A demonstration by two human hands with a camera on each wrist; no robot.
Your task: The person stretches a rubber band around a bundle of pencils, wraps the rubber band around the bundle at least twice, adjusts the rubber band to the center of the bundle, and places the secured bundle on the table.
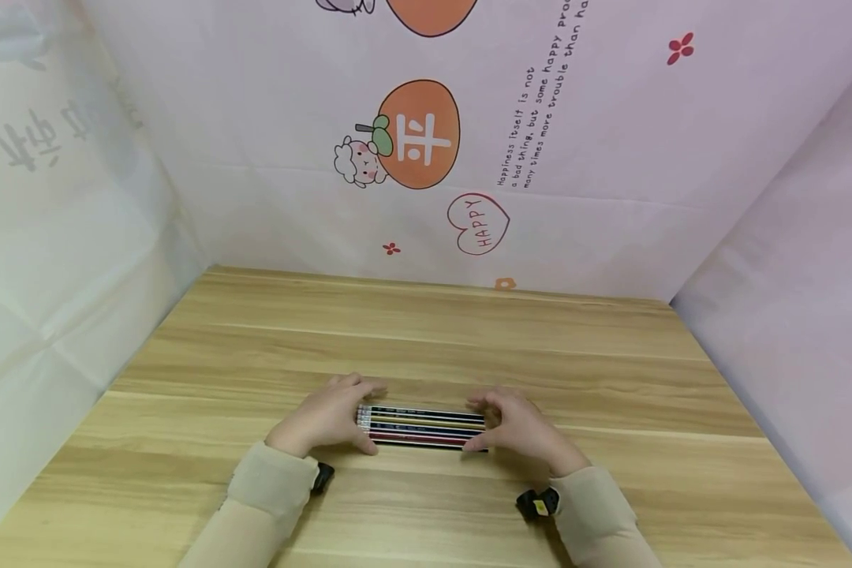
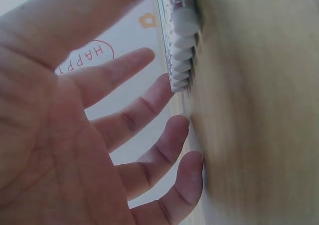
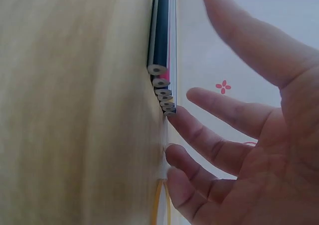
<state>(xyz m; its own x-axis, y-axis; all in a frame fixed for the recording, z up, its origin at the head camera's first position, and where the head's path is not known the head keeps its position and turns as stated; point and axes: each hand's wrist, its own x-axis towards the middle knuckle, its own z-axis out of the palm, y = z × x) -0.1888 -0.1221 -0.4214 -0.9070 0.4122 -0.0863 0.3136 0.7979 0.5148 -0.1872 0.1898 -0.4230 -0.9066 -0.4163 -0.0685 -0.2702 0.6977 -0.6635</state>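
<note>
Several pencils [image 1: 426,428] lie side by side in a flat row on the table, in dark, red and yellowish colours. Their white eraser ends [image 2: 184,23] point left; the flat, unsharpened ends [image 3: 157,70] point right. My left hand [image 1: 330,414] is spread around the eraser ends, thumb on the near side and fingers on the far side. Around the other ends my right hand [image 1: 518,426] stands the same way, its fingers loosely bent. In both wrist views a fingertip is close to the farthest pencil; whether it touches, I cannot tell.
The wood-grain table [image 1: 426,331] runs back to a white printed cloth wall [image 1: 582,237]. More white cloth hangs at the left [image 1: 57,260] and at the right [image 1: 802,300]. A black device is strapped on each wrist.
</note>
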